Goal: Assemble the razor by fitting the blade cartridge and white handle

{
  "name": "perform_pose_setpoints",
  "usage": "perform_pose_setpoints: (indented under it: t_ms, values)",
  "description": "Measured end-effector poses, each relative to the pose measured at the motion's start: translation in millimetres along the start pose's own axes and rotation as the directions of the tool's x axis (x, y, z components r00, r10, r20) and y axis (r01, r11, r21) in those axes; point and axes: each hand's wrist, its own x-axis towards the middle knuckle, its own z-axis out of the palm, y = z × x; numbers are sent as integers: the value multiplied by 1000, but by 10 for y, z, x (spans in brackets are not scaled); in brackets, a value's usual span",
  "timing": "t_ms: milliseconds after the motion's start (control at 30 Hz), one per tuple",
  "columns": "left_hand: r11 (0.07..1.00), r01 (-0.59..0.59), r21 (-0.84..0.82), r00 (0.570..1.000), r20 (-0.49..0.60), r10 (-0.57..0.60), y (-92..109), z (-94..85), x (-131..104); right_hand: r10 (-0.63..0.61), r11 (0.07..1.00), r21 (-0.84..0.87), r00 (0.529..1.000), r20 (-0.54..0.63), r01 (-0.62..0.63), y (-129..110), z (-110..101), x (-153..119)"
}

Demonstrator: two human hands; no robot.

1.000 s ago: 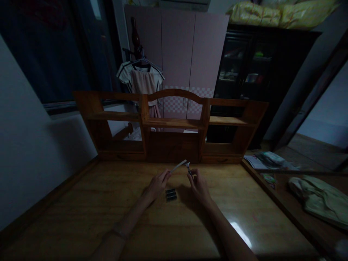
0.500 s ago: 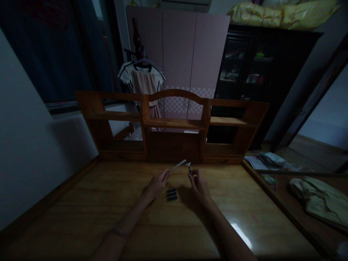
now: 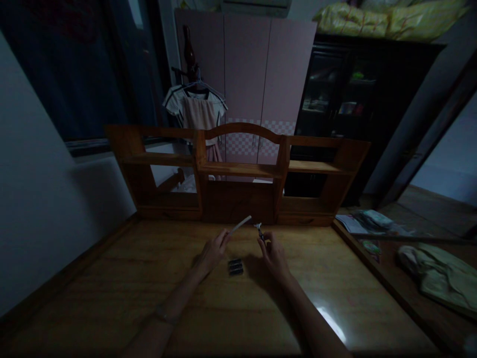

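Two bare hands over a wooden desk in a dim room, seen from the wearer's head. L hand (image 3: 213,252) has its fingers closed round one end of a thin, pale strip (image 3: 240,225), which slants up and to the R, its far end free. R hand (image 3: 274,253) pinches the dark handle of a small razor-like tool (image 3: 259,230) btwn thumb & fingers; its shiny head points up and away, near the strip's free end but apart from it. Exact type of tool too small to tell.

On the desk (image 3: 149,293), btwn the forearms and just below the hands: a small pack (image 3: 235,267) w/ dark bars in a stack, lying flat. A bright glare spot sits R of the R forearm.

At the desk's far edge: a wooden shelf unit (image 3: 240,170) w/ an arched middle. Behind it, L to R: blue curtain (image 3: 122,74), clothes on a hanger (image 3: 197,107), pink wardrobe (image 3: 246,64), black cabinet (image 3: 376,94) w/ yellow bags (image 3: 354,21) on top. Far R, beside the desk: pale green cloth (image 3: 445,273) & some papers (image 3: 352,223).
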Motion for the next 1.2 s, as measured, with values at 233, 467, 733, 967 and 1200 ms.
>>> perform_pose_setpoints:
  t_ms: [233, 467, 733, 967, 1200]
  values:
    - [996, -74, -50, 995, 57, 76, 132, -19, -37, -9, 1000, -16, 1000, -12, 9, 6, -3, -1]
    - [996, -73, -46, 995, 66, 76, 131, -58, -38, -11, 1000, -21, 1000, 3, 11, -14, -3, -8]
    - [998, -68, -20, 996, 56, 69, 107, -26, -26, -2, 1000, -14, 1000, 6, 2, -17, -5, -7]
    - [995, -82, -55, 995, 50, 85, 138, -26, -38, -12, 1000, 0, 1000, 21, 12, -35, -20, -3]
    - [996, -54, -68, 998, 41, 57, 115, -1, -34, -3, 1000, -12, 1000, 15, 3, -27, -10, -6]
